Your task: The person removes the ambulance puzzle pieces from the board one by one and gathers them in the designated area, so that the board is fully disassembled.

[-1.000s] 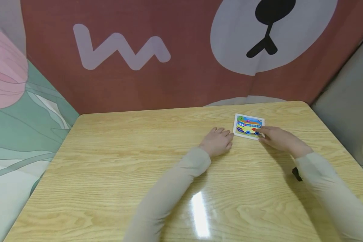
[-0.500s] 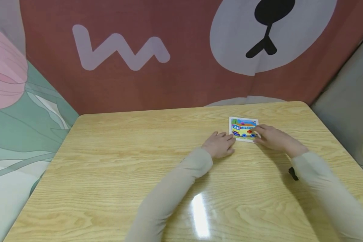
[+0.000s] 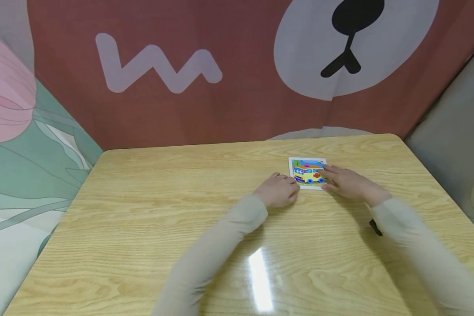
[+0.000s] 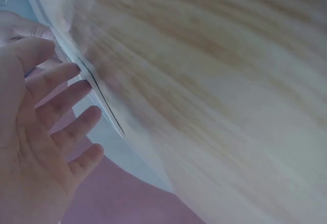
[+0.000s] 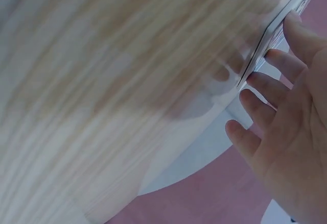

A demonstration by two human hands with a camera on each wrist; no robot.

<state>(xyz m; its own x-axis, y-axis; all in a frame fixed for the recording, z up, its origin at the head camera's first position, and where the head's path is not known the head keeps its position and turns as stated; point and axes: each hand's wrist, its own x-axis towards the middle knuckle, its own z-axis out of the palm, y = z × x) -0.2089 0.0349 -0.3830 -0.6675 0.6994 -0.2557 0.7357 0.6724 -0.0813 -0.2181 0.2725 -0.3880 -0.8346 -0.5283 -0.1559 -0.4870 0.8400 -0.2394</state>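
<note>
A thin picture board (image 3: 309, 173) with a white border and a cartoon ambulance lies flat on the wooden table (image 3: 142, 228), toward the back right. My left hand (image 3: 278, 190) is at its lower left corner, fingertips right at the border. On the opposite side, my right hand (image 3: 349, 184) has its fingers over the right edge and its thumb by the lower right corner. In the right wrist view, the fingers (image 5: 268, 89) are spread loosely along the edge of the board (image 5: 255, 55). The left wrist view shows the left fingers (image 4: 66, 101) extended alongside the board (image 4: 104, 104).
A small black object (image 3: 375, 228) shows beside the right sleeve (image 3: 403, 224). Behind the table's back edge hangs a red-brown cloth (image 3: 181, 109) with a bear face. A leafy printed panel (image 3: 31, 184) is at the left, a grey surface (image 3: 454, 118) at the right.
The picture board has slid left and slightly nearer and now lies squarer to the table. My right hand has moved left with it. My left hand has come to its lower left corner.
</note>
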